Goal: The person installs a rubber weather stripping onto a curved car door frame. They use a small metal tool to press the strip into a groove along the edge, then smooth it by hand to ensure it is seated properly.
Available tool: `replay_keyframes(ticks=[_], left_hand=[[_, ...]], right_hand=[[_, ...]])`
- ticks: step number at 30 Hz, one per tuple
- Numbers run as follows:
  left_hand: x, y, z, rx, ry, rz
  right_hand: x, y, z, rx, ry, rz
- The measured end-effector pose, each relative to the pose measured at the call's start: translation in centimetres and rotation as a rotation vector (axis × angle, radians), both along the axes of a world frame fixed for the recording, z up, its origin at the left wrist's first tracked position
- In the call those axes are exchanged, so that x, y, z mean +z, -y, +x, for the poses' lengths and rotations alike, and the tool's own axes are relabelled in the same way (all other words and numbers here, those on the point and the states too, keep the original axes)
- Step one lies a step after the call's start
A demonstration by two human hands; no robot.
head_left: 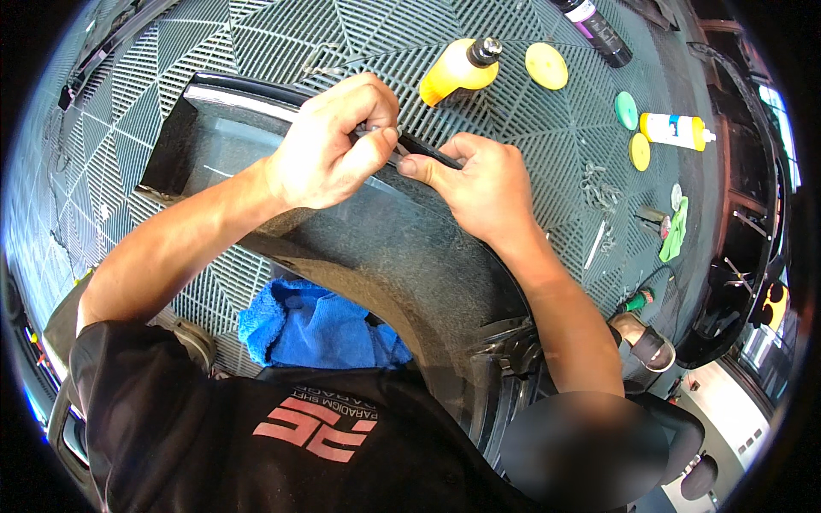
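Note:
A dark, curved car fender [376,231] lies in front of me, its dusty inner side facing up. My left hand [338,141] is closed at its far edge, thumb and fingers pinched on a small greyish piece that I cannot make out. Close to its right, my right hand [479,184] pinches the fender's rim between thumb and bent fingers. A narrow light strip shows between the two thumbs. Below the fender's arch, near my body, rests a crumpled blue microfibre towel [316,323].
Beyond the fender, a yellow bottle [462,73], a yellow round pad [546,66] and a dark bottle [603,34] lie on the grey grid floor [547,128]. To the right are a yellow-and-white bottle [673,132], smaller pads, a green cloth [675,231] and a sandalled foot [646,342].

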State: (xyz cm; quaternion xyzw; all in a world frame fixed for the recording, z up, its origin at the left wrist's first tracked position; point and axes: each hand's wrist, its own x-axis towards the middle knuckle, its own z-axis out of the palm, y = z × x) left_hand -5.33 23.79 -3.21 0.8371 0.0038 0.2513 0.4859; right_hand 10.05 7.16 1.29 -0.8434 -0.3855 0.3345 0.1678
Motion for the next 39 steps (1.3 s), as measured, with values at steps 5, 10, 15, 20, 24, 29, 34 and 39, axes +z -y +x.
replay_keyframes(ticks=[5, 10, 15, 20, 24, 29, 34, 39], left_hand=[[0.4, 0.0, 0.1, 0.000, 0.038, 0.001], [0.7, 0.1, 0.3, 0.012, 0.048, -0.037], [0.3, 0.1, 0.3, 0.033, 0.055, -0.055], [0.1, -0.3, 0.1, 0.013, 0.030, -0.026], [0.0, -0.3, 0.0, 0.017, 0.038, -0.044], [-0.1, -0.1, 0.0, 0.021, 0.036, -0.089], [0.0, 0.0, -0.1, 0.033, 0.012, -0.138], [0.6, 0.3, 0.3, 0.049, 0.043, -0.164]], right_hand=[[-1.9, 0.8, 2.1, -0.028, -0.363, 0.110], [-2.3, 0.1, 4.1, 0.173, -0.780, 0.229], [-2.0, -1.0, 3.7, 0.156, -0.749, 0.116], [-2.0, -0.3, 2.1, 0.123, -0.467, 0.235], [-1.7, -0.4, 1.3, 0.104, -0.274, 0.185], [-0.6, -1.0, 0.2, 0.103, -0.002, 0.047], [0.7, -2.1, -0.9, 0.140, 0.170, -0.128], [-2.6, -0.5, 2.8, 0.059, -0.415, 0.071]])
